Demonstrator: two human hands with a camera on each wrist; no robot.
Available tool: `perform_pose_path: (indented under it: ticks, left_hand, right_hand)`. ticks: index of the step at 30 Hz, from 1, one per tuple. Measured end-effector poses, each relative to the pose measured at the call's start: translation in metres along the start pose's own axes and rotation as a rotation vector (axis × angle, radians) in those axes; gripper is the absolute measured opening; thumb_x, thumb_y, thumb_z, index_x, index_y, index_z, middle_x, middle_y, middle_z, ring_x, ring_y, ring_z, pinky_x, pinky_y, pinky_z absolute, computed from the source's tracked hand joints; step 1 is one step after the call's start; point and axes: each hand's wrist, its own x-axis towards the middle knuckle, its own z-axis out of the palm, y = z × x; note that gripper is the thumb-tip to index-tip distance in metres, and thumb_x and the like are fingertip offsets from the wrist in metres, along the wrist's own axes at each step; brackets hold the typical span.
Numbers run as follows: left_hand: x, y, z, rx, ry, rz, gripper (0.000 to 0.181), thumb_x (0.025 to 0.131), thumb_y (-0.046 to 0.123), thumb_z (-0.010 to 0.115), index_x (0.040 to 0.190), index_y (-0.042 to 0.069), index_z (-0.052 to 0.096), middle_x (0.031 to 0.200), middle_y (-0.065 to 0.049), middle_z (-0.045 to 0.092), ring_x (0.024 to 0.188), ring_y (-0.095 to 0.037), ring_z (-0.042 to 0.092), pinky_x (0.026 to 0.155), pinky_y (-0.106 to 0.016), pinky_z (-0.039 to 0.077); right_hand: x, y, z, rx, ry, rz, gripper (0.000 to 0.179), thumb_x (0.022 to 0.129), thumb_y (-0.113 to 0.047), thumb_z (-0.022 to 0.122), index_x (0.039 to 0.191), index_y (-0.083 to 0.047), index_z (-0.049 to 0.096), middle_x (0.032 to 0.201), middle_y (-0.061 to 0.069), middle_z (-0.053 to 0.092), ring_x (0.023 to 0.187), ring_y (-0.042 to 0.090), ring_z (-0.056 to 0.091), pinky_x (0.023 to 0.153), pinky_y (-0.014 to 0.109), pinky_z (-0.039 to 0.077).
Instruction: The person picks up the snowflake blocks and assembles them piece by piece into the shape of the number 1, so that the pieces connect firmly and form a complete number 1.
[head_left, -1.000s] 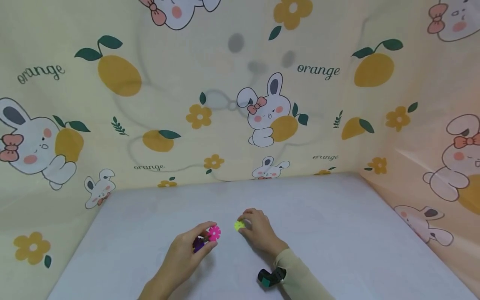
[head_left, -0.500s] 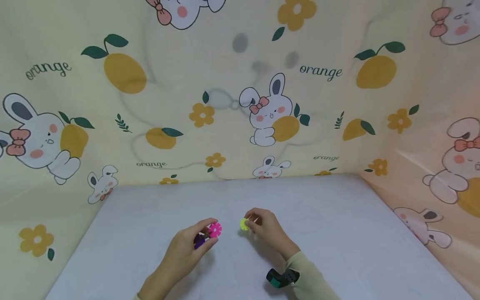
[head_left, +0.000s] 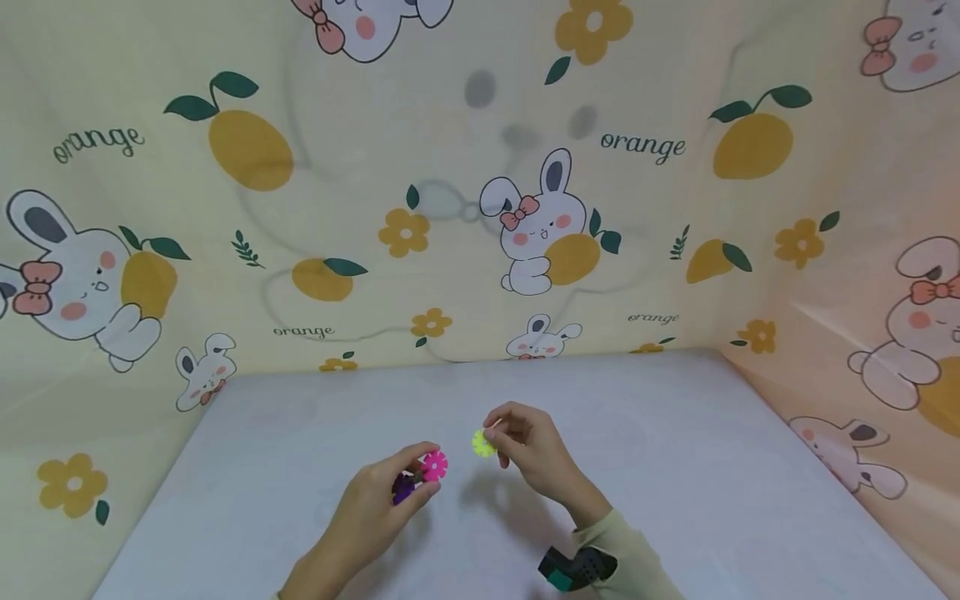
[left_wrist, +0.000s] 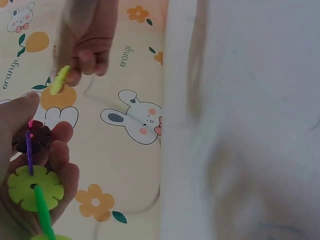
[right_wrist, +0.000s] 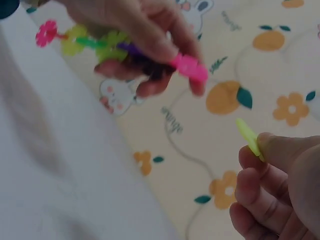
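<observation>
My left hand (head_left: 363,508) grips a chain of interlocking plastic snowflake discs, held above the table. A bright pink disc (head_left: 435,466) at its end sticks out between thumb and fingertips. Behind it a dark brown disc (left_wrist: 37,140), a purple disc (left_wrist: 29,155), a yellow-green disc (left_wrist: 20,187) and a green disc (left_wrist: 45,215) follow in the left wrist view. Another pink disc (right_wrist: 46,33) ends the chain's far side in the right wrist view. My right hand (head_left: 543,458) pinches one loose yellow disc (head_left: 481,443) between thumb and forefinger, apart from the chain.
A white-covered table (head_left: 675,467) lies under both hands. Cloth walls (head_left: 330,208) printed with rabbits, oranges and flowers stand behind it and at the sides. A black band with a device (head_left: 577,569) is on the right wrist.
My right hand has risen from low over the table with the yellow disc, and its shadow now falls farther below. My left hand has barely moved, still gripping the chain.
</observation>
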Motion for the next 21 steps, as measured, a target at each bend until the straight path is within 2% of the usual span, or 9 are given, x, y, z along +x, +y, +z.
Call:
perform_pose_path:
  ticks: [8,14,21]
  left_hand:
    - [0.0,0.003,0.0,0.007,-0.035,-0.03,0.039,0.092,0.029,0.076,0.129,0.026,0.065,0.095,0.007,0.073,0.076,0.002,0.056,0.069,-0.017,0.051]
    - [0.0,0.004,0.0,0.014,-0.03,-0.035,0.04,0.091,0.027,0.077,0.129,0.024,0.065,0.093,0.008,0.073,0.075,0.002,0.055,0.069,-0.017,0.051]
    - [0.0,0.004,0.001,0.004,-0.021,-0.005,0.039,0.091,0.025,0.077,0.128,0.022,0.066,0.092,0.006,0.073,0.072,0.003,0.053,0.066,-0.017,0.049]
  right_hand:
    - [-0.005,-0.017,0.007,0.116,0.019,-0.017,0.014,0.097,-0.004,0.065,0.11,0.001,0.065,0.09,0.023,0.068,0.056,0.008,0.056,0.057,0.021,0.053]
    - [-0.007,-0.022,0.014,0.203,-0.004,-0.045,0.017,0.096,0.001,0.064,0.111,0.008,0.063,0.1,0.03,0.065,0.066,0.011,0.069,0.072,0.027,0.062]
    - [-0.009,-0.028,0.019,0.247,-0.028,-0.041,0.02,0.097,0.001,0.064,0.115,0.009,0.062,0.107,0.031,0.064,0.073,0.011,0.073,0.082,0.026,0.061]
